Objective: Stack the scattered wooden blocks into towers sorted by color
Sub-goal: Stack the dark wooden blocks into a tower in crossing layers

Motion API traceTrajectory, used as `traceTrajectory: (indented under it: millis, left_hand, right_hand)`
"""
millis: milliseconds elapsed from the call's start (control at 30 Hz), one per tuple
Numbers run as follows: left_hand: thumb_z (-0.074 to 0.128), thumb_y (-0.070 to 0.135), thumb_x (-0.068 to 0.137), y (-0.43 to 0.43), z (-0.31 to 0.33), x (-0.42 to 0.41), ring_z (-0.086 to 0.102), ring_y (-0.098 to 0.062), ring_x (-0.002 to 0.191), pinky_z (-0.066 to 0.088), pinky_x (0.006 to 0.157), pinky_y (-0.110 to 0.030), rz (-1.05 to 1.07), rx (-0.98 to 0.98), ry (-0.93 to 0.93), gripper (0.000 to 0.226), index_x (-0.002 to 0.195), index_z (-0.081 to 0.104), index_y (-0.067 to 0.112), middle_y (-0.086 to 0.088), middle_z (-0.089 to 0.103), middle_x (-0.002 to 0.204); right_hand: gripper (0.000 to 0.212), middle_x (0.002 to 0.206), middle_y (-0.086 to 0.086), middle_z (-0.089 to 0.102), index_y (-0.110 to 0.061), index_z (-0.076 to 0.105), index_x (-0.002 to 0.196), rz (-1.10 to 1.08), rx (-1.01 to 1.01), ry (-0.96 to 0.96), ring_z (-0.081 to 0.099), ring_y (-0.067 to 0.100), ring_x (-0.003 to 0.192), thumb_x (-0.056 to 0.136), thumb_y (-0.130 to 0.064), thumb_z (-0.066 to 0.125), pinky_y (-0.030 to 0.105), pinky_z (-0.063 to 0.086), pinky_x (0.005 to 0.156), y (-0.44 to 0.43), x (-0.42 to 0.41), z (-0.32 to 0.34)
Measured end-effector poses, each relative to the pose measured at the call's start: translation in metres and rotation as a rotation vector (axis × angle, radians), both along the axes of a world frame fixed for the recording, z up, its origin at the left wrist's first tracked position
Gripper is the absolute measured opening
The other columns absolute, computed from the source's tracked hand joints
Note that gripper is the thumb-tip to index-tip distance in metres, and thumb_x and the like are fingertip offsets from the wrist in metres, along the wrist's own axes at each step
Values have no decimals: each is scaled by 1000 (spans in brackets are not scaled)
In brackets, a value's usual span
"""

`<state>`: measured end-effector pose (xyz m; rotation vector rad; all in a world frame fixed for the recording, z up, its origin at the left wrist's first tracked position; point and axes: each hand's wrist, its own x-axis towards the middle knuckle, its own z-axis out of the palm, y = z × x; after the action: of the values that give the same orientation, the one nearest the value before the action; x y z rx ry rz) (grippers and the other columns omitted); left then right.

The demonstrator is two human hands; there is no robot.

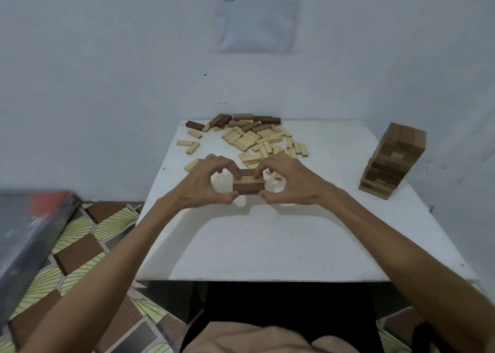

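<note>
A small bundle of dark brown blocks (248, 184) is held above the white table (267, 245), near its middle. My left hand (211, 184) grips the bundle's left end with fingers on top and thumb below. My right hand (284, 182) grips its right end the same way. Behind the hands lies a scattered pile of light blocks (263, 143). Several dark and mid-brown blocks (241, 121) lie along the table's far edge. A tall tower of brown blocks (392, 161) stands at the right side of the table.
The table stands against a white wall with a paper sheet (257, 15) pinned on it. A patterned floor (80, 248) and a grey plastic-covered object (29, 226) lie to the left. A few loose light blocks (191, 143) lie at the table's left.
</note>
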<state>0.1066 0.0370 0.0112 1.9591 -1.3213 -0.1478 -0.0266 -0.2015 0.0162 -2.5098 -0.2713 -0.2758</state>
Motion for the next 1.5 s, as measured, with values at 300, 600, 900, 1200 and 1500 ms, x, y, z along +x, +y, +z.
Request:
traceTrajectory:
  millis: [300, 600, 900, 1200, 1500]
  left_hand:
    - [80, 44, 69, -69, 53, 22, 54, -20, 100, 47, 91, -43, -113, -11, 7, 36, 101, 66, 33, 5, 68, 107]
    - [74, 50, 68, -152, 95, 31, 57, -21, 102, 47, 91, -27, -216, 39, -12, 38, 102, 64, 38, -5, 66, 107]
    - [74, 52, 70, -233, 108, 19, 54, -22, 98, 45, 101, -51, -323, -11, -35, 43, 109, 66, 34, -4, 67, 108]
    - [74, 56, 70, -292, 104, -7, 55, -20, 101, 46, 100, -51, -441, -8, -35, 39, 106, 65, 41, 4, 68, 110]
    - [75, 54, 72, -321, 98, -26, 55, -21, 104, 46, 97, -53, -530, 2, -29, 35, 103, 65, 42, 15, 69, 113]
  right_hand:
    - [34, 113, -14, 60, -29, 64, 112, -126, -53, -22, 46, 2, 108, 82, -31, 80, 7, 31, 82, -51, -10, 62]
    - [35, 112, -23, 58, -31, 61, 117, -283, -109, -41, 48, 3, 104, 86, -35, 76, 9, 33, 77, -106, -31, 105]
    - [33, 112, -25, 58, -33, 60, 115, -449, -116, -27, 49, 1, 105, 86, -36, 76, 16, 35, 81, -155, -69, 125]
    - [36, 118, -22, 59, -36, 61, 116, -562, -86, 12, 50, 6, 110, 82, -43, 71, 27, 42, 90, -187, -114, 122]
    - [34, 117, -23, 58, -38, 59, 115, -620, -84, 16, 49, 3, 108, 84, -41, 74, 30, 43, 91, -205, -141, 107]
